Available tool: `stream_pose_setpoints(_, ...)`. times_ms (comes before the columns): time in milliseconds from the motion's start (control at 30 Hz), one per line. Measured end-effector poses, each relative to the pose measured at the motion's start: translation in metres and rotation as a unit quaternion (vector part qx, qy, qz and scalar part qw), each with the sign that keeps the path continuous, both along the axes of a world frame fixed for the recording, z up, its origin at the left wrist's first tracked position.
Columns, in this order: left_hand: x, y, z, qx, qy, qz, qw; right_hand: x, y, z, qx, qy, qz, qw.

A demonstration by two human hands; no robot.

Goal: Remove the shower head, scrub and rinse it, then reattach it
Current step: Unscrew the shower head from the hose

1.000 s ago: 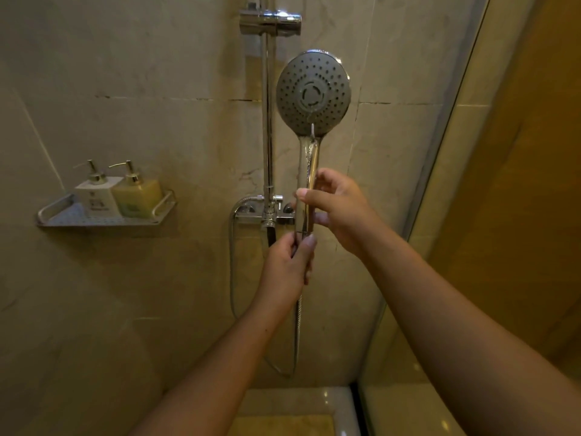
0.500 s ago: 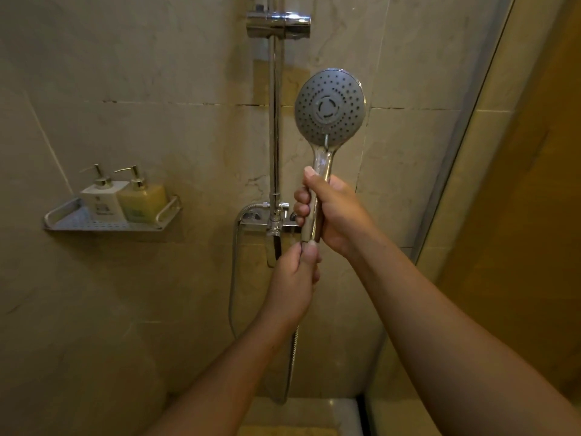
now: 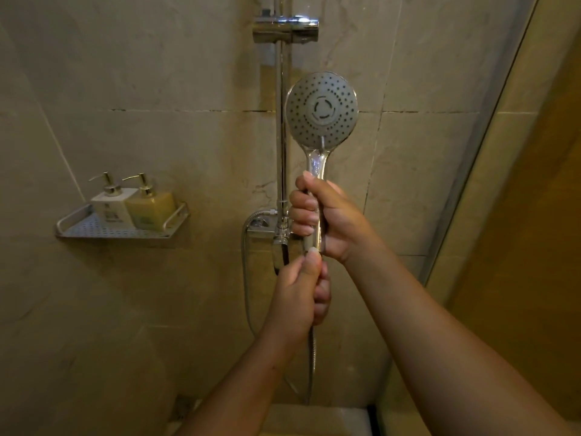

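Steadiness wins here: with your right hand (image 3: 327,218) clamped round the handle of the round grey-faced chrome shower head (image 3: 322,110), upright just right of the chrome riser rail (image 3: 280,136), hold it rigid while your left hand (image 3: 298,294), gripping the top end of the ribbed metal hose (image 3: 311,357) directly below, twists only that joint.

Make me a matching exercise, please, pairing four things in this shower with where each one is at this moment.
Things:
1. shower head
2. slider bracket
3. yellow pump bottle
4. hose

Places:
A. on the wall shelf, right of the white bottle
B. high on the rail, holding nothing
C. gripped upright by the right hand
D. hanging down below the left hand, which grips its upper end

Pairs: 1-C, 2-B, 3-A, 4-D.
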State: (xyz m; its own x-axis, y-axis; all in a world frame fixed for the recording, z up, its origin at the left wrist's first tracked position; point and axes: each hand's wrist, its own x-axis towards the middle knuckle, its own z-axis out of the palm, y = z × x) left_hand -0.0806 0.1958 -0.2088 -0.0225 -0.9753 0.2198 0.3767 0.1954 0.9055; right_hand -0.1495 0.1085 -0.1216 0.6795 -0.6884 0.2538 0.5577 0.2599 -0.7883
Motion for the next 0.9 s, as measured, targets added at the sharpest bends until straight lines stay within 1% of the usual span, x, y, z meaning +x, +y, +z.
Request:
stream_pose_setpoints(100,0.001,0.0,0.002,-0.003,0.096,-0.128,0.987,0.0,-0.002,0.001,0.053,-0.088,0.118,0.988)
stream_pose_setpoints(133,0.002,0.0,0.003,-0.005,0.112,-0.154,0.982,0.0,-0.003,0.001,0.066,-0.104,0.141,0.982)
stream_pose_setpoints(167,0.003,-0.001,0.002,-0.006,0.109,-0.153,0.982,0.0,-0.004,0.001,0.068,-0.1,0.14,0.983)
stream_pose_setpoints(200,0.005,-0.002,0.0,-0.003,0.091,-0.129,0.987,0.001,-0.005,0.001,0.058,-0.074,0.116,0.989)
stream_pose_setpoints(267,0.008,-0.004,-0.005,0.006,0.028,-0.054,0.998,0.003,-0.005,0.0,0.017,0.028,0.027,0.999)
stream_pose_setpoints(300,0.01,-0.005,-0.008,0.013,-0.004,-0.014,1.0,0.004,-0.005,-0.002,0.0,0.082,-0.019,0.996)
stream_pose_setpoints(367,0.016,-0.009,-0.014,0.029,-0.069,0.067,0.995,0.006,-0.003,-0.007,-0.014,0.163,-0.098,0.982)
stream_pose_setpoints(433,0.022,-0.013,-0.022,0.029,-0.161,0.166,0.972,0.01,-0.002,-0.013,-0.025,0.231,-0.159,0.96)
stream_pose_setpoints(500,0.027,-0.016,-0.033,0.016,-0.257,0.242,0.936,0.016,0.002,-0.018,-0.028,0.283,-0.198,0.938)
stream_pose_setpoints(533,0.028,-0.016,-0.039,0.013,-0.287,0.259,0.922,0.019,0.004,-0.02,-0.022,0.293,-0.208,0.933)
stream_pose_setpoints(600,0.024,-0.012,-0.045,0.016,-0.314,0.268,0.911,0.025,0.007,-0.022,-0.004,0.297,-0.222,0.929)
stream_pose_setpoints(667,0.018,-0.008,-0.045,0.013,-0.31,0.269,0.912,0.028,0.008,-0.021,0.016,0.28,-0.226,0.933)
stream_pose_setpoints(733,0.014,-0.005,-0.041,0.001,-0.298,0.264,0.917,0.026,0.007,-0.019,0.035,0.26,-0.207,0.943)
stream_pose_setpoints(800,0.01,-0.003,-0.034,-0.011,-0.271,0.232,0.934,0.02,0.004,-0.016,0.054,0.234,-0.179,0.954)
stream_pose_setpoints(833,0.007,-0.001,-0.031,-0.005,-0.234,0.202,0.951,0.017,0.002,-0.015,0.06,0.212,-0.161,0.962)
stream_pose_setpoints(900,0.003,0.002,-0.025,0.03,-0.129,0.121,0.984,0.011,0.0,-0.012,0.072,0.155,-0.102,0.98)
